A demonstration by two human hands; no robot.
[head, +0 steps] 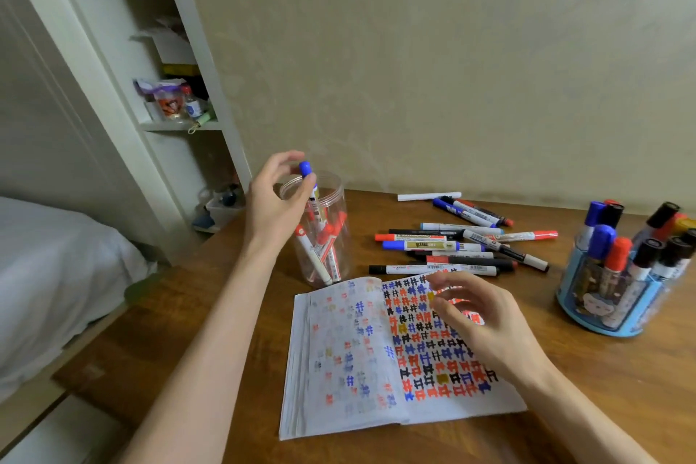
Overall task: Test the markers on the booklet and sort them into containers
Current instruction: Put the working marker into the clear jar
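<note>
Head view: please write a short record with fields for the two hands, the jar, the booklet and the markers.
left hand: pinches blue-capped marker upright in clear jar mouth
right hand: empty, fingers relaxed, above booklet
clear jar: holds red-capped markers
booklet: open, pages full of test marks
loose markers: heap behind booklet
blue holder: markers upright, far right

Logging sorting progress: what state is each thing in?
Booklet: open, right page filled with marks.
Jar: lidless, holding red-capped markers.
Blue-capped marker: capped, lower end in the jar.
Left hand: pinching the blue-capped marker.
Right hand: empty, relaxed, above the booklet.
Loose markers: capped, lying flat.
Holder: full of upright markers.
</note>
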